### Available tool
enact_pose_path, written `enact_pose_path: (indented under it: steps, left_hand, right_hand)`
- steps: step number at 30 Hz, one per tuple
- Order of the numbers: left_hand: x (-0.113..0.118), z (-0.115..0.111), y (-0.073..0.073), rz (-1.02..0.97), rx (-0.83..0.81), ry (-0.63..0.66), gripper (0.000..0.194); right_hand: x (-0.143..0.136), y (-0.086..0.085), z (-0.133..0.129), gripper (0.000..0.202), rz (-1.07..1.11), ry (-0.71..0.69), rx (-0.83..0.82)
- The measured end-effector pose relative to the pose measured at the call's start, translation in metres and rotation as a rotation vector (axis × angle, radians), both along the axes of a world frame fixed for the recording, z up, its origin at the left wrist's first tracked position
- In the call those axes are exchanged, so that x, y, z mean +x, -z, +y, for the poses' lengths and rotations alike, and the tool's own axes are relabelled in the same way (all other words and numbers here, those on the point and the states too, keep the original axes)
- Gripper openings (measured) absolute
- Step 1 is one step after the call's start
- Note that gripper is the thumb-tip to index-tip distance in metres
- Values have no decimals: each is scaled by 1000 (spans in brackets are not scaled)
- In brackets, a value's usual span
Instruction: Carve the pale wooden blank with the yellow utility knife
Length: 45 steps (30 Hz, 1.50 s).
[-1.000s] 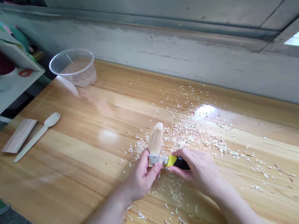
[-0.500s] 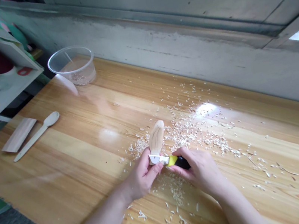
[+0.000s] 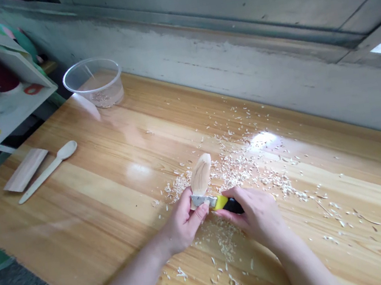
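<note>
My left hand [image 3: 183, 220] is closed around the lower part of a partly carved wooden spoon [image 3: 201, 175], whose broad end points up and away, with dark lines on its face. In my right hand [image 3: 255, 211] is a utility knife [image 3: 227, 202] with a yellow and black handle. Its metal blade lies across the wood just below the broad end, and my left thumb rests by the blade. The rest of the wooden piece is hidden by my left hand.
Wood shavings [image 3: 234, 169] are scattered over the wooden table [image 3: 116, 221]. To the left lie a finished-looking wooden spoon [image 3: 48, 173] and a flat wood piece [image 3: 26, 169]. A clear plastic tub [image 3: 104, 91] stands near the wall. A shelf [image 3: 23, 113] adjoins the left edge.
The knife blade has turned slightly, its face now greyer where it looked bright white before. Both hands keep nearly the same place and grip.
</note>
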<state>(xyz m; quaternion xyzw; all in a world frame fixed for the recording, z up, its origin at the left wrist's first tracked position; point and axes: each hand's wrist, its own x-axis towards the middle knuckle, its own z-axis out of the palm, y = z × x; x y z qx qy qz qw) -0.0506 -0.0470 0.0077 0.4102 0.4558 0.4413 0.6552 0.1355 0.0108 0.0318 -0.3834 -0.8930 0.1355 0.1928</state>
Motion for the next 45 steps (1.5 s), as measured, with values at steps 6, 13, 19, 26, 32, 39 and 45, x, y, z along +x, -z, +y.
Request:
enact_pose_path:
  steps: [6, 13, 19, 26, 32, 39, 45]
  left_hand:
    - [4, 1, -1, -26, 6, -15, 22]
    - [0, 0, -5, -80, -9, 10, 24]
    - [-2, 1, -8, -69, -3, 45, 25]
    - [0, 1, -5, -88, 6, 17, 24]
    - [3, 1, -2, -123, -21, -6, 24]
    - [4, 3, 1, -146, -44, -34, 22]
    - [2, 3, -1, -106, -33, -72, 22]
  right_hand:
    - [0, 0, 1, 34, 4, 4, 11]
    - [1, 1, -1, 38, 1, -23, -111]
    - [0, 3, -1, 37, 20, -32, -144]
    - [1, 3, 0, 37, 13, -21, -106]
    - [1, 4, -1, 33, 18, -4, 19]
    - [0, 5, -2, 31, 41, 12, 29]
    - [-1, 6, -3, 32, 50, 27, 50]
